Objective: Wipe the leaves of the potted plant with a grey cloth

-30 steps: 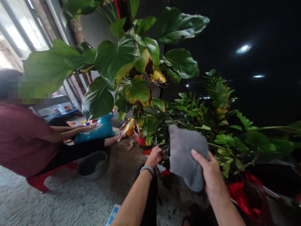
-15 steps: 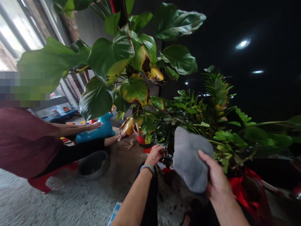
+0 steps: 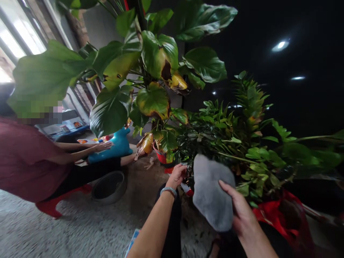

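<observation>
My right hand (image 3: 243,211) grips a folded grey cloth (image 3: 212,193), its thumb on top and the other fingers mostly hidden behind. The cloth hangs just in front of a potted plant with small dark green leaves (image 3: 197,138). My left hand (image 3: 178,175), with a pale bangle (image 3: 169,192) on the wrist, reaches to the lower left side of that plant. Its fingers are pinched together at a leaf there, whose outline is hard to make out in the shade.
A tall plant with large, partly yellowed leaves (image 3: 153,100) grows from a red pot (image 3: 162,157). On the left, a person in a maroon shirt (image 3: 27,161) sits on a red stool (image 3: 51,208) with hands near a blue toy (image 3: 120,145). A grey basin (image 3: 109,186) and a red bag (image 3: 290,218) stand nearby.
My right hand has brought the grey cloth a little to the left and down. My left hand stays at about the same spot among the leaves.
</observation>
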Demonstrator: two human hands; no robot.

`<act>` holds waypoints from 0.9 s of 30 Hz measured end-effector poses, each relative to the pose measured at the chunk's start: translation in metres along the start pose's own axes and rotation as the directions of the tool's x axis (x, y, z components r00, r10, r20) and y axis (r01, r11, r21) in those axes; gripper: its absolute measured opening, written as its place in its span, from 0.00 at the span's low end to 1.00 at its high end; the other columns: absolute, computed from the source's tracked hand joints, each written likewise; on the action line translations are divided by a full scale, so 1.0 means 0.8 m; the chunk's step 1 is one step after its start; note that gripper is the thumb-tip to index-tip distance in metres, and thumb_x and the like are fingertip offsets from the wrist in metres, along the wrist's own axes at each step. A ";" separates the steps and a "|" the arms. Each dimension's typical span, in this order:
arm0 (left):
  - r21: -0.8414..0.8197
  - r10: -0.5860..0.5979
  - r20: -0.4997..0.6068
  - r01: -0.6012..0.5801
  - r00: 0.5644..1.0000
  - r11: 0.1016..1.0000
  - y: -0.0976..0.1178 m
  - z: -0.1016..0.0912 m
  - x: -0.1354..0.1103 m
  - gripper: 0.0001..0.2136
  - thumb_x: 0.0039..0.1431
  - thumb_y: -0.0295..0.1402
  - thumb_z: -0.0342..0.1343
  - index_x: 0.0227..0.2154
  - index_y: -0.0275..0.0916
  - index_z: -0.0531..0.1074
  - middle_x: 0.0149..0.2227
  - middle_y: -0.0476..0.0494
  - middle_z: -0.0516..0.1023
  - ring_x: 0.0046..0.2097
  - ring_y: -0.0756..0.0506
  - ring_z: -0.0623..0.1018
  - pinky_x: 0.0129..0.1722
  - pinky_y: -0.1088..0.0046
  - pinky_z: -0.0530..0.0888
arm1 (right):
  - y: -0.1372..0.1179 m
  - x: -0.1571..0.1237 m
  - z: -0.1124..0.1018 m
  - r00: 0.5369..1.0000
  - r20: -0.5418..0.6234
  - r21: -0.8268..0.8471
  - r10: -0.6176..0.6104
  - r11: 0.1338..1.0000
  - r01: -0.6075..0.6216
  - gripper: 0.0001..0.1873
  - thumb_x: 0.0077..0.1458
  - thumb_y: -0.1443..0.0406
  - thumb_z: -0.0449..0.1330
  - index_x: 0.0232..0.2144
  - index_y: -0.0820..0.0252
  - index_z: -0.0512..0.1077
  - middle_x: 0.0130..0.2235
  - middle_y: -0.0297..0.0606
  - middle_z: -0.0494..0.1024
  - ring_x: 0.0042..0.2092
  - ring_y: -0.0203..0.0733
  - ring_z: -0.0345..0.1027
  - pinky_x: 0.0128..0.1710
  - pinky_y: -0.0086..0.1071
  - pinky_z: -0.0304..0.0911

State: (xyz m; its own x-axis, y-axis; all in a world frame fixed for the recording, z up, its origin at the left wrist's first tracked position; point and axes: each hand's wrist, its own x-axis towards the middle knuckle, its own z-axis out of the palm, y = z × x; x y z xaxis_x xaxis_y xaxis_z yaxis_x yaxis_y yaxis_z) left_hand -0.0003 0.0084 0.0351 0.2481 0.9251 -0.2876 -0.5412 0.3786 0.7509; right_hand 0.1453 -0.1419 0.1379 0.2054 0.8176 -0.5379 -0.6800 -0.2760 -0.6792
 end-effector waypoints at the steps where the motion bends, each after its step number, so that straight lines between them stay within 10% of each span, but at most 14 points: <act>1: 0.001 0.001 -0.001 -0.001 1.000 1.000 -0.001 0.000 0.000 0.11 0.30 0.26 0.69 0.21 0.36 0.73 0.21 0.51 0.76 0.23 0.50 0.71 0.26 0.74 0.66 | -0.014 0.000 0.004 0.995 -0.017 0.021 -0.100 0.995 0.100 0.17 0.31 0.60 0.71 0.29 0.59 0.77 0.29 0.43 0.84 0.43 0.60 0.78 0.42 0.48 0.73; 4: 0.012 0.001 0.015 -0.001 1.000 1.000 -0.002 0.001 -0.001 0.11 0.31 0.26 0.68 0.22 0.36 0.73 0.21 0.51 0.76 0.24 0.50 0.71 0.26 0.74 0.66 | -0.053 0.011 0.018 0.940 -0.075 0.102 -0.334 0.935 0.340 0.19 0.32 0.63 0.71 0.33 0.57 0.78 0.35 0.39 0.84 0.45 0.55 0.77 0.45 0.45 0.72; 11: 0.015 0.020 -0.012 -0.020 1.000 1.000 0.000 0.000 -0.004 0.11 0.30 0.26 0.69 0.19 0.36 0.73 0.18 0.51 0.74 0.22 0.51 0.70 0.27 0.73 0.66 | 0.018 0.017 0.002 1.000 -0.029 0.025 0.003 1.000 -0.003 0.13 0.29 0.63 0.71 0.23 0.59 0.77 0.27 0.40 0.83 0.45 0.57 0.77 0.43 0.43 0.74; 14: 0.017 0.014 -0.009 -0.014 1.000 1.000 0.001 -0.002 -0.003 0.11 0.30 0.25 0.69 0.19 0.36 0.72 0.19 0.51 0.74 0.23 0.51 0.71 0.28 0.73 0.66 | 0.033 -0.006 -0.003 0.999 -0.046 -0.071 -0.011 0.997 0.008 0.21 0.28 0.61 0.73 0.30 0.61 0.78 0.31 0.41 0.84 0.46 0.57 0.77 0.43 0.41 0.73; 20: 0.012 0.012 0.011 -0.012 1.000 1.000 -0.001 0.001 -0.003 0.12 0.28 0.26 0.68 0.21 0.35 0.73 0.20 0.50 0.76 0.23 0.50 0.71 0.27 0.73 0.66 | -0.044 0.002 0.022 0.952 0.017 0.043 -0.306 0.951 0.305 0.22 0.33 0.59 0.71 0.35 0.57 0.77 0.37 0.38 0.84 0.48 0.55 0.76 0.46 0.44 0.72; 27: 0.018 0.019 -0.005 -0.019 1.000 1.000 0.000 0.000 -0.005 0.11 0.29 0.25 0.68 0.20 0.36 0.73 0.19 0.50 0.74 0.23 0.51 0.71 0.27 0.73 0.65 | 0.022 0.026 -0.001 0.995 0.079 -0.037 -0.059 0.997 0.062 0.14 0.32 0.59 0.70 0.25 0.57 0.75 0.30 0.42 0.84 0.46 0.58 0.77 0.42 0.46 0.74</act>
State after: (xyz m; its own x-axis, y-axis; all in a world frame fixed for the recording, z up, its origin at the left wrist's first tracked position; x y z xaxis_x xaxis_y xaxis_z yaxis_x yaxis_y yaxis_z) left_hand -0.0010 0.0046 0.0365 0.2332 0.9324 -0.2762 -0.5315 0.3601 0.7667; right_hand 0.1379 -0.1305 0.1142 0.1885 0.8698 -0.4560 -0.6398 -0.2435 -0.7289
